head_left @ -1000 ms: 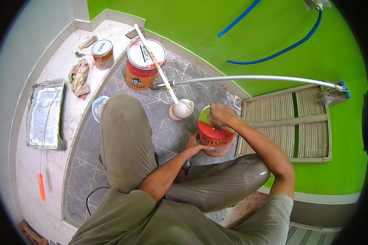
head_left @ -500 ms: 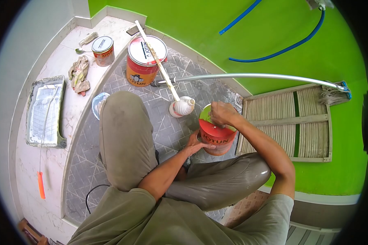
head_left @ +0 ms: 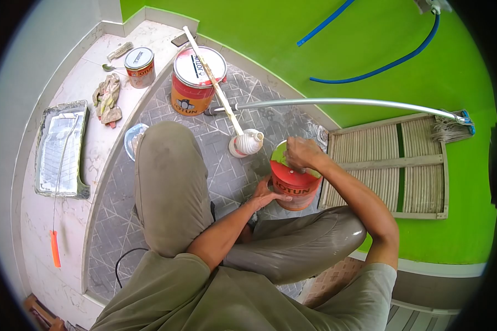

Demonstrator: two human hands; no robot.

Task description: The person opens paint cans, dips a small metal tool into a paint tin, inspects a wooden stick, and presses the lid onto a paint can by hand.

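Observation:
A red Jotun paint bucket (head_left: 296, 199) stands on the grey patterned floor by my bent right leg, with green showing inside its rim. My left hand (head_left: 266, 194) grips the bucket's near left side, thumb across the front. Over the top of the bucket, my right hand (head_left: 305, 154) is closed in a fist; whatever is in its fingers is hidden. Just left of the bucket, a white ribbed plastic bottle (head_left: 248, 144) meets the lower end of a long pale stick (head_left: 217, 91).
That stick leans across a large lidded Jotun bucket (head_left: 190, 99). On the ledge lie a paint tray (head_left: 85, 165), an orange-handled roller frame (head_left: 55, 248), a stained rag (head_left: 108, 98) and a small Jotun can (head_left: 141, 74). A mop pole (head_left: 337, 101) and louvred panel (head_left: 370, 176) flank the green wall.
The paint bucket has shifted very slightly to the right. Both hands keep nearly the same places on and over it.

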